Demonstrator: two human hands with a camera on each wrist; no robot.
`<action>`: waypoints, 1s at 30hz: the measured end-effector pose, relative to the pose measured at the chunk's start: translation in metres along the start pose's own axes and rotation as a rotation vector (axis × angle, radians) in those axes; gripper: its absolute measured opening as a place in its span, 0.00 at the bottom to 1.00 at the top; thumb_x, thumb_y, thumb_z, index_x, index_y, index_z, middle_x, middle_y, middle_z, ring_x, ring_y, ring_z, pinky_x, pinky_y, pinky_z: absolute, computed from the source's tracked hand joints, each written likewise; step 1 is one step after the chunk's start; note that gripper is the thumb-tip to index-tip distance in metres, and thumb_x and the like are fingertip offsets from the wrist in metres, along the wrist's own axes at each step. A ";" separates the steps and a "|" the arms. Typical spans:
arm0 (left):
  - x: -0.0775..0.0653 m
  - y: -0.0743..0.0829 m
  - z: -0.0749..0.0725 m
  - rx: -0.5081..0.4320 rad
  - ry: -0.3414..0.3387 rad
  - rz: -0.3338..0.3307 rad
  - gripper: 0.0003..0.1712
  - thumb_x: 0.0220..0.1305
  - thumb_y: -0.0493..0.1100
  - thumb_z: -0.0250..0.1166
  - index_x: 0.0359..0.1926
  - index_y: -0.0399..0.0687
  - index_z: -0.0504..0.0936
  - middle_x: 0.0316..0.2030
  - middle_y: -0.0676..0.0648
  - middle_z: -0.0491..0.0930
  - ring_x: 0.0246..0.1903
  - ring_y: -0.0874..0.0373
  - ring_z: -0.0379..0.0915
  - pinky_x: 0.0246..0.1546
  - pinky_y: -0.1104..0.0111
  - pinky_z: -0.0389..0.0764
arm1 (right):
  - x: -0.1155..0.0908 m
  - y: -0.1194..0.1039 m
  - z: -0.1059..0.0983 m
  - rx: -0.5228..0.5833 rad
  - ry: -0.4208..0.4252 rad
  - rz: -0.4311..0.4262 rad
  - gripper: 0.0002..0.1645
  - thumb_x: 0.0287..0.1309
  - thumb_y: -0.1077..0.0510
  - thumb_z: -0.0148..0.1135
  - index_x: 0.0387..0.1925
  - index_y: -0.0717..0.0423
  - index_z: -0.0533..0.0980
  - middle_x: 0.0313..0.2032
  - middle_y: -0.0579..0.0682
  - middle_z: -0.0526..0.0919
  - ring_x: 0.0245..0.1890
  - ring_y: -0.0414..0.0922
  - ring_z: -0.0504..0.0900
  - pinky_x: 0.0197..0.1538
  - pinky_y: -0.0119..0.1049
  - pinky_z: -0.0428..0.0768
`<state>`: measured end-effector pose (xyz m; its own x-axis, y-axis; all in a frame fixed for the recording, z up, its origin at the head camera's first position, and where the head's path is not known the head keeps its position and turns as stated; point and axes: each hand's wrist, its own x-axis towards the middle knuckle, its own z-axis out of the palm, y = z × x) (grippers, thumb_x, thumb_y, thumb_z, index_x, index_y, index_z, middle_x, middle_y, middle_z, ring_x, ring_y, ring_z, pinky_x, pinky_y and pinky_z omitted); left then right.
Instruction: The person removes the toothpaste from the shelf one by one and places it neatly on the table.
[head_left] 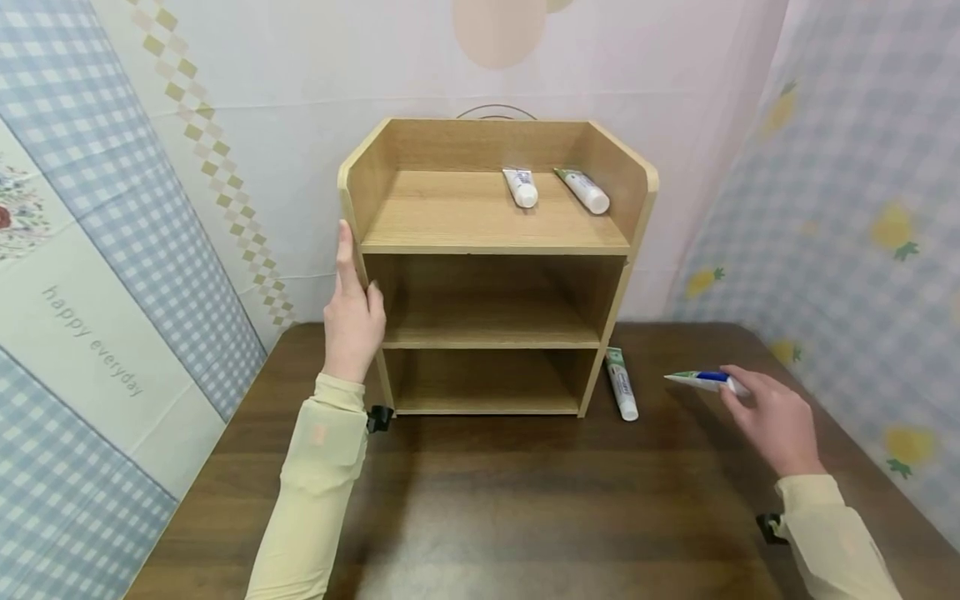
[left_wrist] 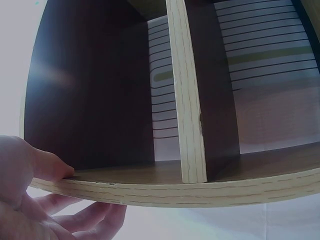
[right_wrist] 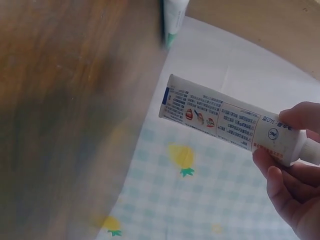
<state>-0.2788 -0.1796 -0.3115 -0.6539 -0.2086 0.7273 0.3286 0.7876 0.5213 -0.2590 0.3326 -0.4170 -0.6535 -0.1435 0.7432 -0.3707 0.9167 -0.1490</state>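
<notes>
A small wooden shelf unit stands at the back of the table. My left hand grips its left side panel; in the left wrist view the thumb lies on the inner face and the other fingers on the outer. Off to the right, my right hand pinches a toothpaste tube near its cap, held above the table. Printed text covers the side of that tube facing the right wrist view. Another toothpaste tube lies on the table beside the shelf's right side.
Two white tubes lie on the top shelf: a smaller one near the middle and a larger one at the right. The dark wooden table spreads in front. Patterned cloth hangs along the right side.
</notes>
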 end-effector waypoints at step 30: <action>0.001 -0.001 0.002 0.005 0.011 -0.009 0.46 0.65 0.33 0.50 0.76 0.64 0.39 0.73 0.41 0.59 0.15 0.47 0.57 0.19 0.59 0.63 | 0.019 0.008 0.049 -0.032 -0.370 0.126 0.21 0.56 0.60 0.64 0.50 0.67 0.78 0.35 0.73 0.83 0.18 0.56 0.77 0.23 0.51 0.73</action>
<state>-0.2810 -0.1788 -0.3122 -0.6496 -0.2220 0.7271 0.3194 0.7882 0.5260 -0.3066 0.3193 -0.4359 -0.8885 -0.1489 0.4341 -0.2559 0.9460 -0.1992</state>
